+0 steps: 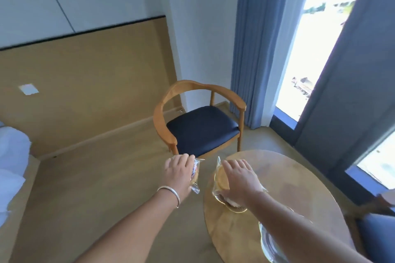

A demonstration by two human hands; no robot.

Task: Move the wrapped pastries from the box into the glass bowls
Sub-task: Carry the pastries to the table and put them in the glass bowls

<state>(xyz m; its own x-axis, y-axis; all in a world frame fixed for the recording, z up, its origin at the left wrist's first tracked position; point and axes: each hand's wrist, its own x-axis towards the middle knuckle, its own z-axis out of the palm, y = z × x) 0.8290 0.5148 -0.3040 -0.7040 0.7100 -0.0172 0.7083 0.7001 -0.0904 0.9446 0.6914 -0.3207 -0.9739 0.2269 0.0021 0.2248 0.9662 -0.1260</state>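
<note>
- My right hand (239, 179) has its fingers (233, 166) curled over a wrapped pastry (221, 178), holding it just above the far glass bowl (232, 204) near the worktop's left edge.
- My left hand (179, 170) grips a second wrapped pastry (195, 174), fingers wrapped round its clear packet; it hangs over the floor, just beside the worktop (288, 188) and not yet above any bowl.
- A silver bracelet (171, 193) sits on my left wrist.
- Something pale already seems to lie in the far bowl under my right palm, though my hand hides most of it, so I cannot say what.
- A nearer glass bowl (269, 243) stands at the bottom of the view, partly behind my right forearm; I cannot tell what it holds.
- The box is out of sight, so I cannot count what is left in it.
- My judgement: the task is mid-way, two pastries in hand and neither set down; the right one goes first, the left must come across.
- Beyond stand a wooden armchair (201, 121), blue curtains (252, 49) and a bed (12, 151).
</note>
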